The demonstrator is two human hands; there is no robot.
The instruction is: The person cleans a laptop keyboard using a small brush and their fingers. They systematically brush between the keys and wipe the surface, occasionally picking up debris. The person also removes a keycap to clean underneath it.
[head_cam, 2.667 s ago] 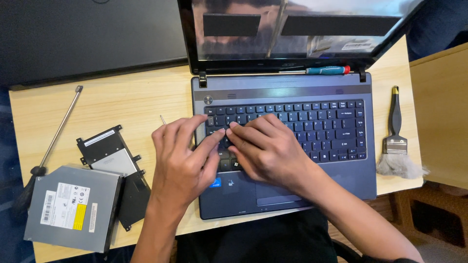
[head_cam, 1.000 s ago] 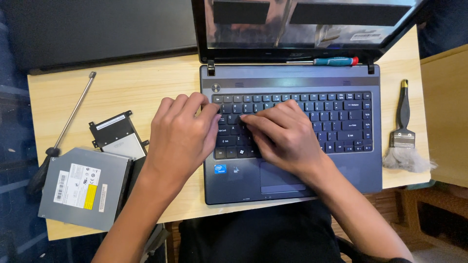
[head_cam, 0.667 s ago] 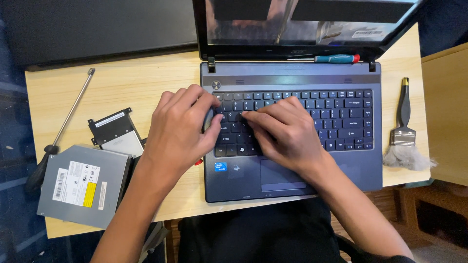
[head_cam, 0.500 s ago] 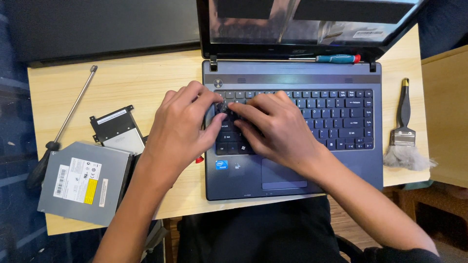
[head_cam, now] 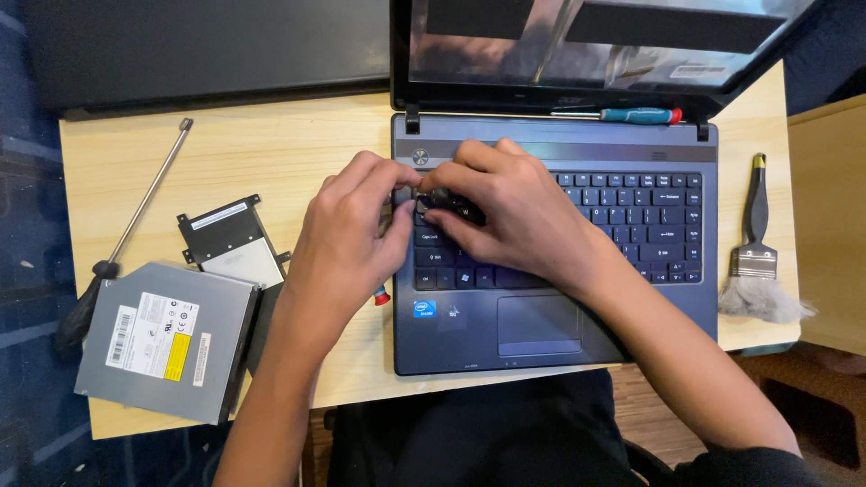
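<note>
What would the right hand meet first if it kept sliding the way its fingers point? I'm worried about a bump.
The right hand points left across the keyboard, so it would probably meet the left hand fingers first; they look almost touching.

Repair bench: opened laptop [head_cam: 550, 271], screwdriver [head_cam: 126, 239], brush [head_cam: 756, 252], loose drives [head_cam: 167, 338].

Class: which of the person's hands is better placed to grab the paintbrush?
Right hand: the paintbrush lies past the laptop's right edge, on that arm's side. The left hand sits further away, at the keyboard's left end.

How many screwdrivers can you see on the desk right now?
3: a long black-handled steel screwdriver at the desk's left, a teal-handled one by the laptop hinge, and a red tip under the left hand, possibly another.
</note>
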